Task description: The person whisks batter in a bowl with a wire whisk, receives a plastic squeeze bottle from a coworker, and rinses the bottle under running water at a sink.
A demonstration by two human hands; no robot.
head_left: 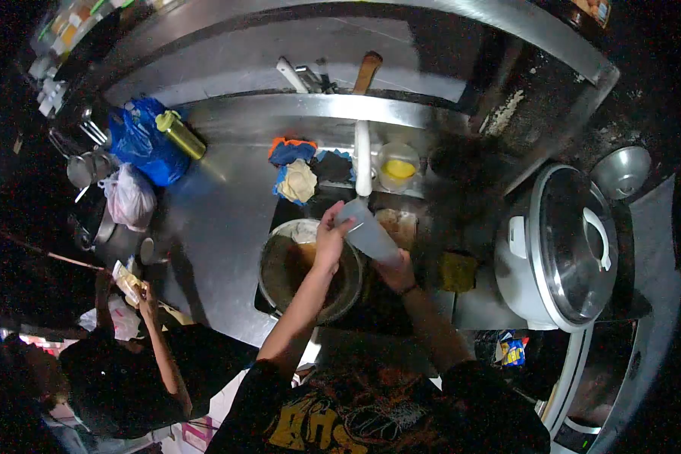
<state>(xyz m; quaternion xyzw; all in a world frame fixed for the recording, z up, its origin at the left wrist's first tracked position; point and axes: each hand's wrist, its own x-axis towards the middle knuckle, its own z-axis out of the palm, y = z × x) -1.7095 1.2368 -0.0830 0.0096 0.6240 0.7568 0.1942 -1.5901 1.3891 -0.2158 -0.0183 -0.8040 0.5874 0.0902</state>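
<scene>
A translucent plastic container (369, 233) lies tilted between my two hands. My left hand (331, 240) grips its upper left end, fingers bent over the edge. Around its lower right end my right hand (395, 271) is closed, with the fingers partly hidden. What the container holds, if anything, cannot be made out. Below my left forearm stands a large round pot (271, 284) with brownish contents and a whitish patch near its far rim. A white spout-like fixture (363, 163) ends just above the container.
Folded cloths (296, 180) and a tub with yellow contents (398, 168) sit behind. A large lidded cooker (526, 257) stands right, near a sponge-like block (457, 271). Blue bags (155, 144) and a bottle (181, 136) are left. Another person (129, 378) holds a packet (127, 284).
</scene>
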